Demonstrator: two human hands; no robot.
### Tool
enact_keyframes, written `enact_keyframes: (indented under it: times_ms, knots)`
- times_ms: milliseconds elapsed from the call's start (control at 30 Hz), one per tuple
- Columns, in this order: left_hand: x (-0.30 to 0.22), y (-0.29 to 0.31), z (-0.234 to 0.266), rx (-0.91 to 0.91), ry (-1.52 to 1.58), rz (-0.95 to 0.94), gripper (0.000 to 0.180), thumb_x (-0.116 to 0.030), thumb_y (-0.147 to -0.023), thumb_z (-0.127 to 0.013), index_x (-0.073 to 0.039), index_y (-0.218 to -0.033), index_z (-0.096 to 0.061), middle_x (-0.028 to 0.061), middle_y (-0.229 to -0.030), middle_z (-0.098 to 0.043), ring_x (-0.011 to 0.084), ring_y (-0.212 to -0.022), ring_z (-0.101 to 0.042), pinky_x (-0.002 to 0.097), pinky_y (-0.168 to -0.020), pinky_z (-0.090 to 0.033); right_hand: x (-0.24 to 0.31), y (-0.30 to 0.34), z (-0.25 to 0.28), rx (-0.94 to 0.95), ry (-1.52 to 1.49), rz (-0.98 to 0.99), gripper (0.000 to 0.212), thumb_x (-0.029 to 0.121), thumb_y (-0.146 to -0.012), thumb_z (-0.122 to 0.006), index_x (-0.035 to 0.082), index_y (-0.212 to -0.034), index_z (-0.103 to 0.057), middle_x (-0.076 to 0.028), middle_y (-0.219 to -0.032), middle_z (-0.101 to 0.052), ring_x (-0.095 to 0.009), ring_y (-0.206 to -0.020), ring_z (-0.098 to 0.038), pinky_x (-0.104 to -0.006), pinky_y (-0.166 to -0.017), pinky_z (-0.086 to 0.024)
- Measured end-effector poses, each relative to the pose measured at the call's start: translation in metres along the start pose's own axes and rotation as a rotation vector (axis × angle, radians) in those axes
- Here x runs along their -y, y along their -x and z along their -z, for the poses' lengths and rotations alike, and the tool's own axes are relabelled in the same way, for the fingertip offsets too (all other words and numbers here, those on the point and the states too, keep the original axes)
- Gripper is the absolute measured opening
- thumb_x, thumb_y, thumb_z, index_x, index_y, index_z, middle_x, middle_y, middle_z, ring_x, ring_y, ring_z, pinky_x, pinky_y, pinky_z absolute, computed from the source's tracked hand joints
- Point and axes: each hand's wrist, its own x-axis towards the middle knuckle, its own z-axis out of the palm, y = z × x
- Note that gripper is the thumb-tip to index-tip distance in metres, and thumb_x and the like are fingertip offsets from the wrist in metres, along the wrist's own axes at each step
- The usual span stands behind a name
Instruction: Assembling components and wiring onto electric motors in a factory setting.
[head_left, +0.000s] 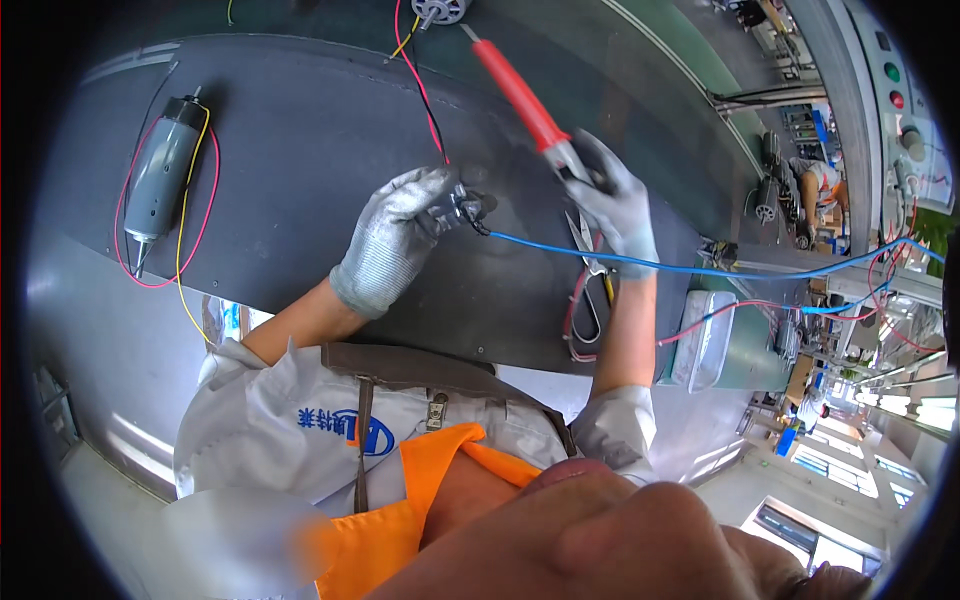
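My left hand, in a grey-white glove, is pinched around a small metal clip at the end of a blue cable. Pink and black wires run from a motor at the far edge of view down to these fingers; their contact with the clip is partly hidden. My gloved right hand grips a red-handled test probe. Its thin metal tip points up-left, close to that motor; whether they touch I cannot tell. Scissors lie on the mat beside my right wrist.
A grey cylindrical motor with pink and yellow leads lies at the left of the dark mat. A clear plastic tray sits right of my forearm. A pink cable trails rightward, below a panel with coloured buttons.
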Motion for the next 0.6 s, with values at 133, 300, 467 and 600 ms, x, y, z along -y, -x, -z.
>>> enact_keyframes:
  times_ms: [133,300,467,600]
  knots:
    - [-0.006,0.002,-0.007,-0.005,0.055,-0.007,0.033,-0.022,-0.103,-0.054,0.005,-0.119,-0.063,0.0131,-0.103,-0.07,0.0273,-0.103,-0.068,0.0396,-0.095,-0.051,-0.001,-0.062,-0.028,0.077,0.123,0.067,0.057,0.006,-0.084,-0.075,-0.002,-0.138,-0.058,-0.008,-0.114,-0.068,-0.011,-0.092,-0.064,-0.0256,-0.079,-0.054]
    - [0.002,-0.007,-0.001,0.122,0.137,0.013,0.03,-0.018,-0.102,-0.054,0.003,-0.122,-0.058,0.0166,-0.121,-0.065,0.0278,-0.109,-0.066,0.0421,-0.101,-0.05,0.005,-0.08,-0.041,-0.002,0.455,-0.052,0.046,0.033,-0.087,-0.073,0.001,-0.12,-0.069,-0.021,-0.093,-0.073,-0.019,-0.082,-0.071,-0.0341,-0.077,-0.055]
    - [0.006,-0.011,0.001,0.114,0.076,0.085,0.03,-0.02,-0.103,-0.053,0.002,-0.123,-0.057,0.0165,-0.121,-0.065,0.0286,-0.113,-0.064,0.0434,-0.101,-0.05,0.032,-0.042,-0.014,0.004,0.498,-0.167,0.043,0.018,-0.083,-0.072,0.001,-0.122,-0.067,-0.012,-0.089,-0.074,-0.019,-0.079,-0.07,-0.0343,-0.074,-0.055]
    - [0.009,-0.013,0.005,0.052,0.017,0.069,0.03,-0.025,-0.102,-0.056,-0.002,-0.12,-0.064,0.0125,-0.115,-0.069,0.0267,-0.109,-0.067,0.0432,-0.097,-0.052,0.012,0.05,0.046,-0.371,0.871,-0.064,0.043,0.024,-0.083,-0.065,0.007,-0.122,-0.065,-0.021,-0.101,-0.07,-0.04,-0.094,-0.068,-0.0468,-0.083,-0.053]
